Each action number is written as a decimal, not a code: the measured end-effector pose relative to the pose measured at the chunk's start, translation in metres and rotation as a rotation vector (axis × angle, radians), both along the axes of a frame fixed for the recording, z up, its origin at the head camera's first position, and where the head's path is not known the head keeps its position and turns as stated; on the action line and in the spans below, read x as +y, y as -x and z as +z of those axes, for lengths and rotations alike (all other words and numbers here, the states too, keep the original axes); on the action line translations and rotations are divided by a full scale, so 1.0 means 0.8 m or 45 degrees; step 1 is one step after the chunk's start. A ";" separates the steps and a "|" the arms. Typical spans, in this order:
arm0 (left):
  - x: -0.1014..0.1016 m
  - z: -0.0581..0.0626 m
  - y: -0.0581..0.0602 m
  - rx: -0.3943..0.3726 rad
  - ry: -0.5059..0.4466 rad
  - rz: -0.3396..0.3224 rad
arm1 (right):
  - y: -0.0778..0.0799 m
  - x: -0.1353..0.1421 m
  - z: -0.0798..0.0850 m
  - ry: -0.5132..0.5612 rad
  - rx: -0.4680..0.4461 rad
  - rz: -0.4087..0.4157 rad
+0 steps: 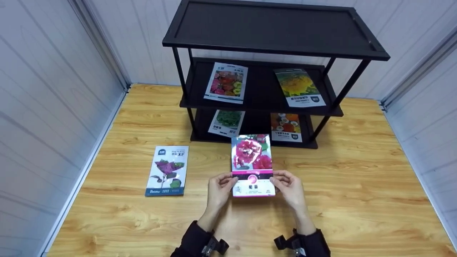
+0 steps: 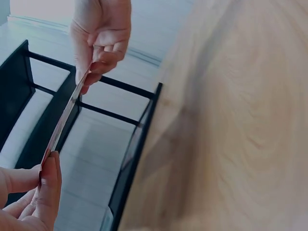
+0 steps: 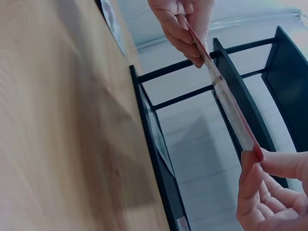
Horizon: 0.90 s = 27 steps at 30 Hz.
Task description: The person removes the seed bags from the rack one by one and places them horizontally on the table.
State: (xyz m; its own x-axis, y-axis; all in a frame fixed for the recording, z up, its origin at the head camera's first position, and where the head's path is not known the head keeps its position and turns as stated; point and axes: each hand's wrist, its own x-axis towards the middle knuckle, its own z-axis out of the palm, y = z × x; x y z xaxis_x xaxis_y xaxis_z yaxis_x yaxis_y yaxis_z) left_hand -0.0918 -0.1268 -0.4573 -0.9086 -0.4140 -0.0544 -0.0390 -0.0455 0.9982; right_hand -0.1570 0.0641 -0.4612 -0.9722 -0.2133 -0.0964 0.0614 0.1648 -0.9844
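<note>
A seed packet with pink blossoms (image 1: pixel 251 157) is raised above the table in front of the shelf. My left hand (image 1: pixel 219 189) pinches its left edge between thumb and fingers, and my right hand (image 1: pixel 290 187) pinches the right edge the same way. Both wrist views show the packet (image 2: pixel 65 118) nearly edge-on, thin and flat, with a hand at each side. On the table to the left lies another packet with a purple flower (image 1: pixel 167 171), touched by neither hand.
A black three-tier shelf (image 1: pixel 275 28) stands at the back. Its middle tier carries a mixed-flower packet (image 1: pixel 226 82) and a yellow-flower packet (image 1: pixel 300 87). On the bottom tier lie a green-leaf packet (image 1: pixel 226 123) and an orange-and-white flower packet (image 1: pixel 285 127). Pale panels (image 1: pixel 46 89) enclose the wooden table (image 1: pixel 357 185).
</note>
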 end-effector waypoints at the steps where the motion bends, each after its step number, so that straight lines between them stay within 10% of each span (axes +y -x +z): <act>1: -0.003 -0.009 0.001 0.000 0.004 -0.001 | 0.000 -0.002 -0.002 -0.004 0.001 0.010; 6: -0.017 -0.045 0.000 0.000 0.041 -0.017 | 0.003 -0.013 -0.013 -0.019 0.006 0.106; 16: -0.048 -0.068 -0.001 -0.099 0.112 0.008 | 0.006 -0.031 0.001 -0.208 0.064 0.440; 27: -0.085 -0.079 0.000 -0.265 0.325 0.045 | 0.050 -0.016 -0.001 -0.396 0.285 0.435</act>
State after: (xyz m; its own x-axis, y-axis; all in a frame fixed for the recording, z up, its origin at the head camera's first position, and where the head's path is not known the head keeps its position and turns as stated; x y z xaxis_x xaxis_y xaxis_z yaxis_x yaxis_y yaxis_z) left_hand -0.0914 -0.1944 -0.5208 -0.8740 -0.4689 -0.1275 -0.2459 0.2005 0.9483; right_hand -0.1973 0.0510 -0.4617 -0.8561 -0.5167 -0.0033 -0.2536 0.4256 -0.8687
